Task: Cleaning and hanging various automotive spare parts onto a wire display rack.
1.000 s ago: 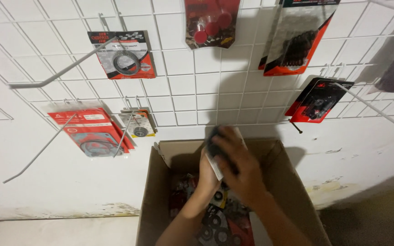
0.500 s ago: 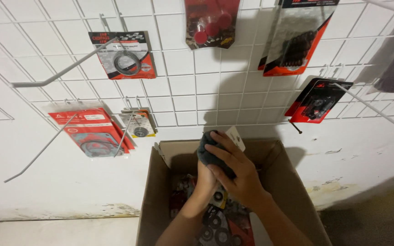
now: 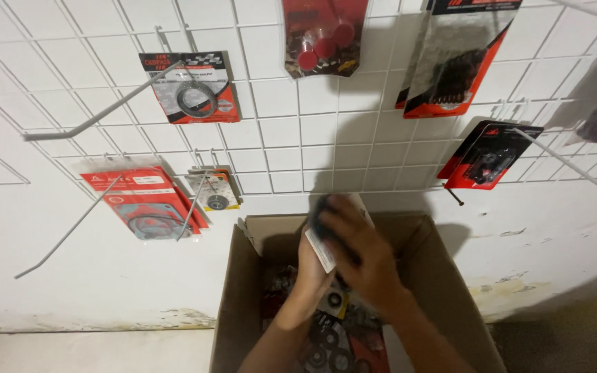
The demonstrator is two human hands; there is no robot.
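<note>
Both of your hands meet above an open cardboard box (image 3: 243, 304) at 6 o'clock. Your left hand (image 3: 312, 269) and right hand (image 3: 361, 255) have their fingers wrapped around a small dark packet with a white card backing (image 3: 323, 231), held just over the box's far edge. Below it, more packaged parts (image 3: 333, 342) fill the box. On the white wire grid wall (image 3: 278, 131), a red gasket pack (image 3: 143, 204) hangs at 9 o'clock and a red-and-black pack (image 3: 488, 155) at 2 o'clock.

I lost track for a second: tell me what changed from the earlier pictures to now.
Both hands, left and right, keep holding the dark packet above the cardboard box, with barely any shift. The packs on the wire grid stayed put.
</note>
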